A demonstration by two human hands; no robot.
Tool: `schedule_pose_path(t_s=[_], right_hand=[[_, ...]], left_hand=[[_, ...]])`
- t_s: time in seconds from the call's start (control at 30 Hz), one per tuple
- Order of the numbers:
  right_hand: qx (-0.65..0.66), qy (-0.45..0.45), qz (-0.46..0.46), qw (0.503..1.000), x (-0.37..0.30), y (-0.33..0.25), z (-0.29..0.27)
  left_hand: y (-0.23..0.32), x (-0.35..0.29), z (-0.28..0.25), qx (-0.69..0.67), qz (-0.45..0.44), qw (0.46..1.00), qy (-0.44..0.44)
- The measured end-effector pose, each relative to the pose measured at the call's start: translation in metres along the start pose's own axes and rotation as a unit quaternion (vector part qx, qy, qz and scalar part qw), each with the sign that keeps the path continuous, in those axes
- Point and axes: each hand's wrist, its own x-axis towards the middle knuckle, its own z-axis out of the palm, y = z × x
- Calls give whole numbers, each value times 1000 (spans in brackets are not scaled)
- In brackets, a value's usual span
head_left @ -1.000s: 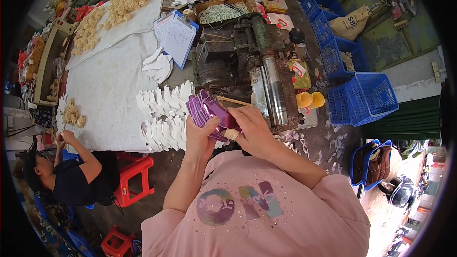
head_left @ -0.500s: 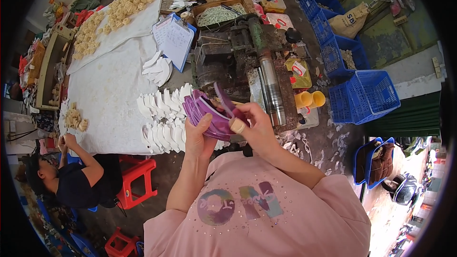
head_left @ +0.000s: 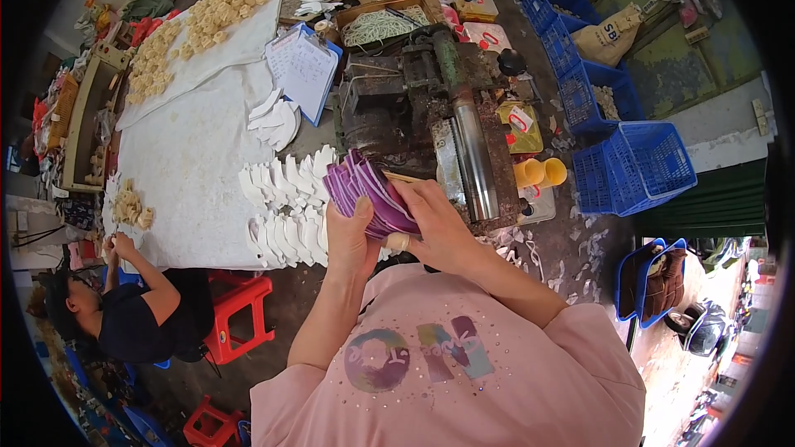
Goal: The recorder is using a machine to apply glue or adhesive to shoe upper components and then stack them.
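Note:
A stack of thin purple curved pieces with pale edges (head_left: 368,193) is held up in front of my chest. My left hand (head_left: 349,238) grips its lower left side, thumb across the front. My right hand (head_left: 437,228) is closed on its right side, and a tan finger cover (head_left: 397,242) sits on one digit. The far side of the stack and some fingertips are hidden. Just left of it, white curved pieces (head_left: 286,232) lie in two overlapping rows on the table. Beyond the stack stands a dark greasy machine with a shiny metal roller (head_left: 474,161).
A white-covered table (head_left: 190,165) spreads left, bearing a clipboard (head_left: 302,74) and beige bundles (head_left: 224,16). A box of pale strips (head_left: 385,25) stands behind the machine. Blue crates (head_left: 633,170) line the right. Another person (head_left: 137,314) sits at lower left near a red stool (head_left: 240,319).
The single purple piece that my right hand held raised apart is now against the stack. The stack has turned more upright, and both hands now press its sides.

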Motion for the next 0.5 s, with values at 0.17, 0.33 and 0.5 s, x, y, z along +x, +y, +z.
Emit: schedule_pose_path(t_s=[0.17, 0.33, 0.5], right_hand=[[34, -13, 14, 999, 2, 3, 0], [110, -25, 24, 993, 1, 4, 0], [23, -41, -2, 999, -2, 5, 3]], left_hand=[[2, 0, -1, -43, -40, 998, 19], [1, 1, -2, -100, -49, 993, 40], [4, 5, -5, -151, -84, 985, 9]])
